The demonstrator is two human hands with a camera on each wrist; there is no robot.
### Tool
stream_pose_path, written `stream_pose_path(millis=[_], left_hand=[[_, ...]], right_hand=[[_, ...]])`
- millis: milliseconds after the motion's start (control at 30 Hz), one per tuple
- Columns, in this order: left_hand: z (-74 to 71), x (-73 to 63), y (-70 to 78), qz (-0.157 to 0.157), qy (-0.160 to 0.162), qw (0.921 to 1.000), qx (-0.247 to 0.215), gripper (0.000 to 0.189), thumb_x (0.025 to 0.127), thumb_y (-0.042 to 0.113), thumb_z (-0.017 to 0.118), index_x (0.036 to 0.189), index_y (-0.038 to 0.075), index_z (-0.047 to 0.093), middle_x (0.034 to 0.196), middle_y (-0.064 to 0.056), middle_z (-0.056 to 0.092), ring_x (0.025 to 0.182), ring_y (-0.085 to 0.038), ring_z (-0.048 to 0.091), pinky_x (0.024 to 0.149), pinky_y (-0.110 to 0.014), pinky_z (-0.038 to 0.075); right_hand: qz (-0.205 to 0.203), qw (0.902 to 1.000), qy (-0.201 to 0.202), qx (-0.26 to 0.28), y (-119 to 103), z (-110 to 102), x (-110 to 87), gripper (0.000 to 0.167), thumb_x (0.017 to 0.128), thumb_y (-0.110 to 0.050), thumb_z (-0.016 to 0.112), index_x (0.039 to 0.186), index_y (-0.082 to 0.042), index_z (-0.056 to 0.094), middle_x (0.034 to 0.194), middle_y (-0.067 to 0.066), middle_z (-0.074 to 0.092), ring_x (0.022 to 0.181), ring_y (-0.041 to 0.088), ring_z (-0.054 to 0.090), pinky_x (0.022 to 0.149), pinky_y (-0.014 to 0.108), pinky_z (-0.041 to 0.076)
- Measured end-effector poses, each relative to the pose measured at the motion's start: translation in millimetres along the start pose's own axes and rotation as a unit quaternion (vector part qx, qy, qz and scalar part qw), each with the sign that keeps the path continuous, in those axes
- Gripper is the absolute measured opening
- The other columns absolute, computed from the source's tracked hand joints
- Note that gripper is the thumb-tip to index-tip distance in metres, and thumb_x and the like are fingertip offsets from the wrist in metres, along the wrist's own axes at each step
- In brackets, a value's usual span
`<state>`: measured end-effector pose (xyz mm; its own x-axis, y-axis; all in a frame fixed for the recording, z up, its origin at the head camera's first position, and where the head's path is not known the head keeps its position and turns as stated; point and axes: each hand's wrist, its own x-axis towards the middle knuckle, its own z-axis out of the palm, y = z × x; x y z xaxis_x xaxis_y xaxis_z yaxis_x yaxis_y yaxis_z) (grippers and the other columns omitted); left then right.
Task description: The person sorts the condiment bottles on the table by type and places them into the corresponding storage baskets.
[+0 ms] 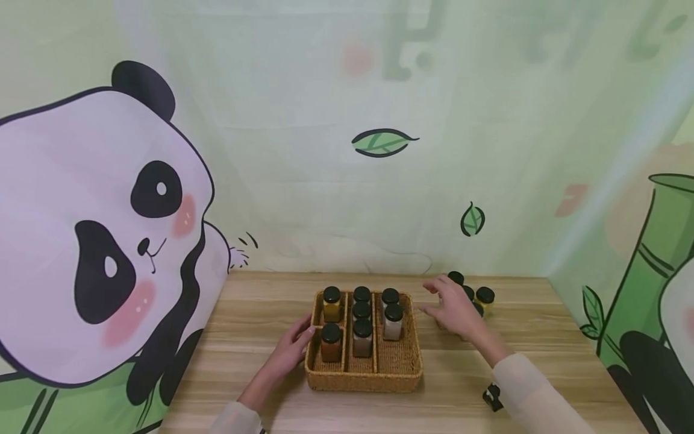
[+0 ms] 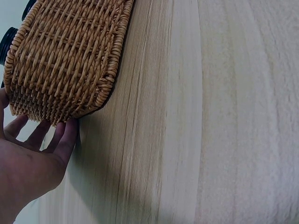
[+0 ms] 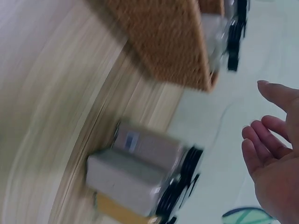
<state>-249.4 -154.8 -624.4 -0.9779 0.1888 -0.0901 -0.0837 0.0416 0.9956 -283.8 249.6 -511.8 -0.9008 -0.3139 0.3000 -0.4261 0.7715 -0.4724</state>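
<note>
A wicker basket (image 1: 364, 382) with three long sections stands on the wooden table, holding several black-lidded spice jars. A yellow jar (image 1: 332, 308) and a reddish-brown jar (image 1: 331, 346) are in its left section, three jars in the middle, and two pale ones, such as the front jar (image 1: 393, 325), on the right. My left hand (image 1: 290, 349) rests against the basket's left side, fingers extended along the woven wall (image 2: 42, 100) and thumb at the rim. Holding nothing, my right hand (image 1: 455, 307) hovers between the basket and a cluster of jars (image 1: 485, 298), fingers loosely bent.
In the right wrist view, the clustered jars include a greyish jar (image 3: 126, 179) and a yellow jar (image 3: 121, 207). A small black object (image 1: 492, 396) lies on the table (image 1: 455, 392) by my right sleeve. Behind the table hangs a panda-print backdrop (image 1: 303, 199).
</note>
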Motion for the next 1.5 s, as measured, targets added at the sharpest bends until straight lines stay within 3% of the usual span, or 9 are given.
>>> stream_pose_path(millis=[267,400,500,800,1133,1333,1500], left_hand=[[0.4,-0.2,0.0,-0.002,-0.009,0.9999,0.005,0.064,0.113,0.034,0.055,0.166,0.006,0.032,0.169,-0.023,0.031,0.146,-0.046,0.044,0.111,-0.052,0.051],[0.7,0.2,0.5,-0.002,-0.008,1.0,0.0,0.064,0.113,0.034,0.055,0.165,0.006,0.033,0.169,-0.023,0.032,0.146,-0.045,0.044,0.111,-0.052,0.051],[0.8,0.2,0.8,-0.003,-0.006,1.0,-0.002,0.063,0.112,0.033,0.055,0.165,0.006,0.034,0.169,-0.023,0.032,0.146,-0.044,0.045,0.11,-0.051,0.052],[0.3,0.1,0.3,-0.004,-0.004,0.9999,0.009,0.063,0.113,0.035,0.055,0.165,0.006,0.034,0.169,-0.023,0.033,0.146,-0.044,0.045,0.111,-0.053,0.051],[0.0,-0.1,0.1,-0.009,0.001,0.9998,0.016,0.062,0.113,0.034,0.053,0.165,0.006,0.034,0.168,-0.024,0.033,0.145,-0.044,0.046,0.111,-0.053,0.051],[-0.4,0.5,-1.3,-0.005,0.0,0.9999,0.009,0.063,0.113,0.035,0.054,0.165,0.005,0.034,0.168,-0.024,0.033,0.144,-0.044,0.047,0.11,-0.052,0.052],[-1.0,0.6,-2.2,-0.001,-0.001,1.0,0.003,0.063,0.113,0.034,0.054,0.165,0.005,0.034,0.168,-0.024,0.033,0.145,-0.044,0.046,0.11,-0.052,0.052]], right_hand=[[0.015,0.9987,-0.018,-0.044,36.2,-14.9,-4.0,0.045,0.093,-0.023,0.085,0.125,0.004,0.069,0.115,0.018,0.068,0.108,0.039,0.067,0.091,0.057,0.058],[0.016,0.9979,-0.021,-0.058,47.3,-17.6,-6.7,0.035,0.092,-0.018,0.085,0.117,0.003,0.072,0.118,0.023,0.069,0.111,0.043,0.066,0.093,0.06,0.056],[0.023,0.9969,-0.027,-0.07,52.1,-18.4,-8.7,0.04,0.09,-0.013,0.085,0.12,0.008,0.07,0.12,0.028,0.067,0.112,0.047,0.064,0.094,0.062,0.055],[0.018,0.9947,-0.045,-0.091,57.0,-17.2,-10.9,0.044,0.089,-0.01,0.085,0.123,0.012,0.068,0.119,0.031,0.068,0.116,0.054,0.06,0.096,0.065,0.053],[-0.013,0.9938,-0.028,-0.107,59.3,-8.6,-15.5,0.038,0.082,-0.001,0.087,0.115,0.009,0.071,0.121,0.03,0.066,0.114,0.051,0.059,0.097,0.064,0.052],[-0.018,0.9913,-0.023,-0.128,60.9,-5.6,-17.2,0.036,0.081,-0.009,0.09,0.111,0.002,0.073,0.117,0.025,0.066,0.111,0.047,0.06,0.09,0.065,0.053],[-0.015,0.9922,-0.047,-0.115,60.0,-6.5,-16.9,0.036,0.082,-0.012,0.091,0.111,-0.001,0.072,0.111,0.019,0.07,0.107,0.043,0.065,0.088,0.061,0.056]])
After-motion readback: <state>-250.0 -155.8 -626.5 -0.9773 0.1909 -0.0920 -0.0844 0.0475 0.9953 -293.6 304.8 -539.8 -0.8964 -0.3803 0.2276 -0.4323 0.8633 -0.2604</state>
